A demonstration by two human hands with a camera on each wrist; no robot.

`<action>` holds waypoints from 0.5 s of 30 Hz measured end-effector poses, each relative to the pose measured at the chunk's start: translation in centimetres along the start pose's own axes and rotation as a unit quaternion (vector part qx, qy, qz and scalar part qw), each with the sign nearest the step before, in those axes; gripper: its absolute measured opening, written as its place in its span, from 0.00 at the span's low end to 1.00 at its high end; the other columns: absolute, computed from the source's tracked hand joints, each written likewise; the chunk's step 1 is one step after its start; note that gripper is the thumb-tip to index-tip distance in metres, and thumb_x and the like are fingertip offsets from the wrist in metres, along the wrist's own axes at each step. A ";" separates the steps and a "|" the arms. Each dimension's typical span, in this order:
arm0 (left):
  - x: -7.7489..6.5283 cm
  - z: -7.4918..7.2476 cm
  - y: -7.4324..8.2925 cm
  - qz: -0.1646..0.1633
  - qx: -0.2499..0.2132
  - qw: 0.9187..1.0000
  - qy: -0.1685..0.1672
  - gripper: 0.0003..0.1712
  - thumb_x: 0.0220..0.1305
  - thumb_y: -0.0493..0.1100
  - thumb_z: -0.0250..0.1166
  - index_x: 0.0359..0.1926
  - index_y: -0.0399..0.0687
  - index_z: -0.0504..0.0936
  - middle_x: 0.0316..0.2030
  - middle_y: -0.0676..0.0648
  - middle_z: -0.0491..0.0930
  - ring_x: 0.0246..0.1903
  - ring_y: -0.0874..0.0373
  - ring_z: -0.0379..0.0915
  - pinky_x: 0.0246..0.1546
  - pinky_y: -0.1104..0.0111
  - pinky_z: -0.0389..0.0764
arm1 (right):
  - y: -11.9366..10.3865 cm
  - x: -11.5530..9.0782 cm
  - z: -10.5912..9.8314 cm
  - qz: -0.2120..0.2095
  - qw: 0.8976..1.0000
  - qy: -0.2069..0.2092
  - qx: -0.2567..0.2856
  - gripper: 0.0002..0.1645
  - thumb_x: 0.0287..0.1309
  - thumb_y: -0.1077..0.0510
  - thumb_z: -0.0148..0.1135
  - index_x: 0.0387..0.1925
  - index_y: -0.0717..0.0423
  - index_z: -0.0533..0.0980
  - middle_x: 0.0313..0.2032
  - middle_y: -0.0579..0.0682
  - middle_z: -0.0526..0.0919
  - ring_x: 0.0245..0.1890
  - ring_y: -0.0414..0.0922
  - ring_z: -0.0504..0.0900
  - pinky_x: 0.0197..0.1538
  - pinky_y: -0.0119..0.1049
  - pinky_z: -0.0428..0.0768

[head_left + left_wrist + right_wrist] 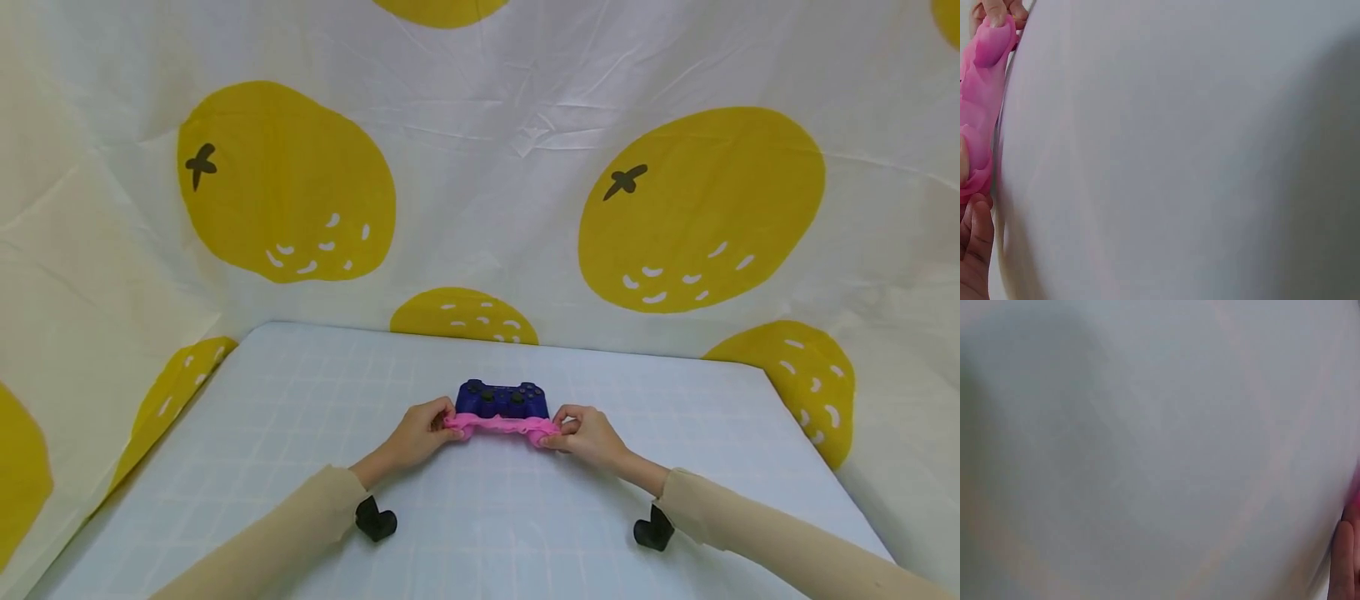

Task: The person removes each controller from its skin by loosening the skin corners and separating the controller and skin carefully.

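Note:
A dark blue game controller (504, 402) lies in the middle of the head view, its sticks and buttons showing on top. Along its near side runs a stretchy pink silicone cover (498, 425), with its two rounded grip ends toward the person. My left hand (417, 433) pinches the cover's left end between thumb and fingers. At the right end, my right hand (592, 438) pinches it the same way. The left wrist view has the pink cover (982, 106) along its left edge, bunched and folded. Only some right-hand fingers (1344, 553) enter the right wrist view.
A table with a pale checked cloth (300, 417) lies under both hands. Behind it hangs a white curtain (487, 192) printed with large yellow fruit. Black wrist devices (375, 520) sit below both sleeve cuffs.

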State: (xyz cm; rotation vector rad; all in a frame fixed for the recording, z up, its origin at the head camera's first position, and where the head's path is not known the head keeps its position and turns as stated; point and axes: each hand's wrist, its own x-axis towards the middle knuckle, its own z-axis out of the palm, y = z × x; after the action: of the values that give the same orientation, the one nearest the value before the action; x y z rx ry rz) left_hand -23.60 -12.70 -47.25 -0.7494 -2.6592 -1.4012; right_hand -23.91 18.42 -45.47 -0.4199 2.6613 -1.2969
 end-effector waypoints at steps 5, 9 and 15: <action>-0.2 0.1 0.4 -0.005 0.009 1.000 0.006 0.15 0.57 0.42 0.70 0.30 0.47 0.69 0.22 0.55 0.63 0.24 0.65 0.60 0.25 0.76 0.62 | -0.2 0.0 0.0 -0.010 1.000 0.012 -0.021 0.15 0.46 0.53 0.74 0.27 0.56 0.76 0.15 0.49 0.82 0.16 0.36 0.67 0.23 0.27 0.62; -0.5 0.1 0.4 -0.003 0.022 1.000 0.020 0.15 0.56 0.42 0.70 0.29 0.48 0.70 0.21 0.55 0.63 0.24 0.65 0.60 0.25 0.77 0.61 | -0.2 0.2 0.1 -0.025 0.999 0.007 -0.020 0.15 0.46 0.53 0.74 0.27 0.56 0.76 0.14 0.48 0.80 0.16 0.35 0.67 0.23 0.27 0.64; -0.8 -0.1 0.3 0.014 0.035 0.998 0.048 0.14 0.53 0.40 0.72 0.28 0.48 0.71 0.20 0.55 0.65 0.23 0.66 0.60 0.24 0.78 0.61 | -0.1 0.6 0.3 -0.062 0.998 -0.008 -0.030 0.15 0.45 0.53 0.75 0.24 0.56 0.76 0.16 0.44 0.75 0.18 0.35 0.68 0.23 0.26 0.66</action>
State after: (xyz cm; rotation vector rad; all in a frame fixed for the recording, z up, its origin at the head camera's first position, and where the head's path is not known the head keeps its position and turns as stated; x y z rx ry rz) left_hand -22.77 -12.95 -47.20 -0.6915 -2.5996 -1.2955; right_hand -24.35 17.95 -45.56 -0.6088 2.7051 -1.2426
